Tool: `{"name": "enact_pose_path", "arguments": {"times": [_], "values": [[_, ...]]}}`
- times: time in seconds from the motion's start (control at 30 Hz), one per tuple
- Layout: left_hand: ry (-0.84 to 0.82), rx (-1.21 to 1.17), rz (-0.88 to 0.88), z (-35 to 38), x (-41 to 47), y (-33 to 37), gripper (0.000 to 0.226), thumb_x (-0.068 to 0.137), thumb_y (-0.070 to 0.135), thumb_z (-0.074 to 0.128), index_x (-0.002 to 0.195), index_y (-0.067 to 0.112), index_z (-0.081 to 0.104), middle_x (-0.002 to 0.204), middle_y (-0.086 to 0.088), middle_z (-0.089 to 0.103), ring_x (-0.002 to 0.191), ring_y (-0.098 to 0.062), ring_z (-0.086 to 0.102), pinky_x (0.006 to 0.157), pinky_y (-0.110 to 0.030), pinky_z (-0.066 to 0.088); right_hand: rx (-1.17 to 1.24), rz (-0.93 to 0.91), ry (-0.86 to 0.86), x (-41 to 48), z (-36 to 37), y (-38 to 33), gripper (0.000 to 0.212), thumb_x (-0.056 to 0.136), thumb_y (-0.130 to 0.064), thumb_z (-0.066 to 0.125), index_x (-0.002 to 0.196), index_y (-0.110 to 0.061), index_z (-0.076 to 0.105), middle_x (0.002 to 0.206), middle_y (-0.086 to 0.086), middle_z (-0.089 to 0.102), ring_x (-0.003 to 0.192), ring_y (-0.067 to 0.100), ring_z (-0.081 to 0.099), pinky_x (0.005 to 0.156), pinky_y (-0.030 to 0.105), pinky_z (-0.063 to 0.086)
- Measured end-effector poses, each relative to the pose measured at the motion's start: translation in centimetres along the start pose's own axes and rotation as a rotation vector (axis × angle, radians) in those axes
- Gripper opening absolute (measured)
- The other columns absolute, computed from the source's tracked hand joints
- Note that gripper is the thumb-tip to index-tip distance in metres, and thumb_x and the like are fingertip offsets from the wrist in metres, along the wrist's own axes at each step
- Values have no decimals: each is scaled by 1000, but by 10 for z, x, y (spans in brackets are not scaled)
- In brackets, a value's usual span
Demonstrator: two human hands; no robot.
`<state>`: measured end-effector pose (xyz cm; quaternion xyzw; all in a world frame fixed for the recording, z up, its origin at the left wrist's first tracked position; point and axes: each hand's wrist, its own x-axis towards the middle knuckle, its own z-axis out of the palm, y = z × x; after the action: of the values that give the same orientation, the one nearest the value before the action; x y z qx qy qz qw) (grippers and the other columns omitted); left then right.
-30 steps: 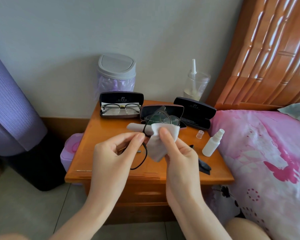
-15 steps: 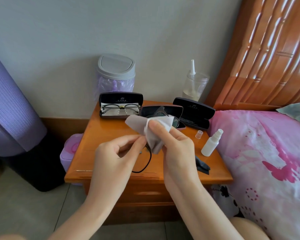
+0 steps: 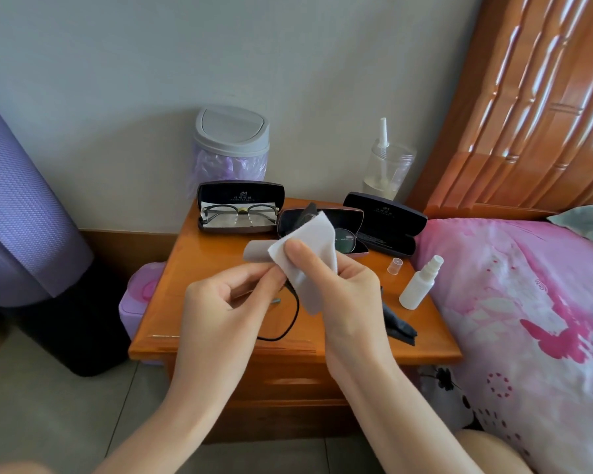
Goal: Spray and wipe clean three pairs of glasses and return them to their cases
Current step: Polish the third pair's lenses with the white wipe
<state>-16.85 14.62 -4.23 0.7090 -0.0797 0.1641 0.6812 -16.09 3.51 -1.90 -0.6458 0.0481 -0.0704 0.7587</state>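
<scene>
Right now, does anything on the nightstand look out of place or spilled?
Nothing looks spilled or damaged. The clear cap stands loose on the nightstand, apart from the uncapped white spray bottle, so it could get knocked off. A crumpled dark cloth lies near the front edge.

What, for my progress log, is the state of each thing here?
Left black glasses case: open, glasses inside.
Middle brown case: open, glasses inside.
Right black case: open.
White spray bottle: upright, uncapped.
Grey bin: lid shut.
Thin black glasses: pinched by left hand.
White wiping cloth: pinched by right hand.
</scene>
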Motion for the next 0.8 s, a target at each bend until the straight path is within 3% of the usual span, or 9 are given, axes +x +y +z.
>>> {"name": "enact_pose_path", "arguments": {"times": [0.23, 0.43, 0.63, 0.8], "values": [[43, -36, -59, -1, 0, -3, 23, 73, 36, 62, 93, 30, 72, 83, 19, 74, 84, 2, 69, 68, -6, 50, -231, -81, -115, 3, -19, -4, 12, 80, -17, 72, 76, -7, 72, 55, -10, 61, 53, -4, 54, 48, 8, 40], [32, 11, -42, 2, -1, -2, 17, 75, 36, 63, 90, 33, 71, 84, 26, 72, 86, 9, 66, 70, -3, 48, -361, -62, -215, 9, -36, -12, 6, 79, -18, 73, 73, -20, 72, 56, -13, 65, 56, -3, 58, 48, 10, 41], [5, 39, 5, 3, -1, 2, 9, 78, 29, 65, 81, 36, 70, 79, 28, 71, 83, 11, 65, 68, -1, 45, -357, -4, -227, 13, -50, -15, 6, 70, -27, 76, 67, -23, 75, 66, -7, 70, 65, 6, 62, 55, 17, 46], [-2, 84, 51, 1, 1, 2, 14, 80, 27, 64, 77, 40, 67, 76, 33, 69, 84, 13, 64, 67, 1, 44, -320, 15, -203, 15, -50, -11, 22, 59, -37, 75, 71, -18, 76, 69, -2, 69, 69, 14, 62, 57, 23, 46]]}}
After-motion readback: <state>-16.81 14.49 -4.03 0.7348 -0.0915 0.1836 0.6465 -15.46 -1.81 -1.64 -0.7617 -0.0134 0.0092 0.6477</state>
